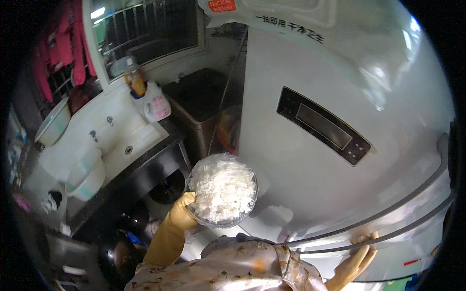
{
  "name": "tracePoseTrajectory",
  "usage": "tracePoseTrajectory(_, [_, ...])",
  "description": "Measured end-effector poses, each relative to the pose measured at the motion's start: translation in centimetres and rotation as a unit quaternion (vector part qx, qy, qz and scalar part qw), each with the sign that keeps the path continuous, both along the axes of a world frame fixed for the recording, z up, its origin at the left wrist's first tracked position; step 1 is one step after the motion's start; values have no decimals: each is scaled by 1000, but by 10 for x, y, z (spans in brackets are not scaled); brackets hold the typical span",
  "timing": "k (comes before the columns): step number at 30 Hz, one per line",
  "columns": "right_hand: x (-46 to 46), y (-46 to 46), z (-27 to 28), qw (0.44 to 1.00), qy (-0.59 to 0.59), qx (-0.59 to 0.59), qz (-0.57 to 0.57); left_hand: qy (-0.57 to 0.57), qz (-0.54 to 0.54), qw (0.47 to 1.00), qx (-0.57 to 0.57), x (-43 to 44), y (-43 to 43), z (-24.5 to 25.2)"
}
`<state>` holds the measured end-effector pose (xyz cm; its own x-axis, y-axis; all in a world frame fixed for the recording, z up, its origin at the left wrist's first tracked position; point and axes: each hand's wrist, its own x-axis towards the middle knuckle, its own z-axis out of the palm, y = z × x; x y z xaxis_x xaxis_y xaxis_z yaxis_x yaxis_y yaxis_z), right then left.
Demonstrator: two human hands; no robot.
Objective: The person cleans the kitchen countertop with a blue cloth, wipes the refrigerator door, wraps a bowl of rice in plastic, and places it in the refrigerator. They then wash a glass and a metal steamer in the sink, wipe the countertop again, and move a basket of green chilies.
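Note:
My left hand (181, 214), in a yellow rubber glove, grips the near-left rim of a round bowl of white rice (222, 189). Clear plastic film stretches over the top, and the thumb lies on the rim. The bowl is held up in front of a large silver-grey refrigerator (269, 152). At the lower right my right hand (358, 256), also in a yellow glove, has its fingers at the dark edge strip between the refrigerator's door panels. Whether those fingers grip the edge is unclear.
On the left a white sink (145, 136) is set in a dark counter. Plastic basins (87, 178) and a detergent jug (157, 103) stand around it. A dark tub (198, 127) fills the corner. A plastic packet (287, 18) lies atop the refrigerator. Dark pots (120, 251) sit low down.

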<state>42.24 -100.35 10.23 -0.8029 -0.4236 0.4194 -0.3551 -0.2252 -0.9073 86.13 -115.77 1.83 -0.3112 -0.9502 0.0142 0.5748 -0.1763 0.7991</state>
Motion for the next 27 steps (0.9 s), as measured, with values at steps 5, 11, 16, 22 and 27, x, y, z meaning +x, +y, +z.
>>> tracePoseTrajectory(5, [-6,11,-47,983,69,1,-171,108,-154,973,136,26,-30,14])
tracePoseTrajectory(11, [-10,22,-67,989,37,-143,-33,-55,-179,972,143,14,-33,35])
tracePoseTrajectory(16, [4,49,-65,995,19,-79,-62,-37,-260,953,149,-44,-40,16])
tracePoseTrajectory(22, [39,100,-52,988,-70,-128,-47,-42,-349,919,179,-100,-39,2])
tracePoseTrajectory(27, [62,164,-48,978,-63,-130,-150,-50,-418,886,194,-142,-37,22])
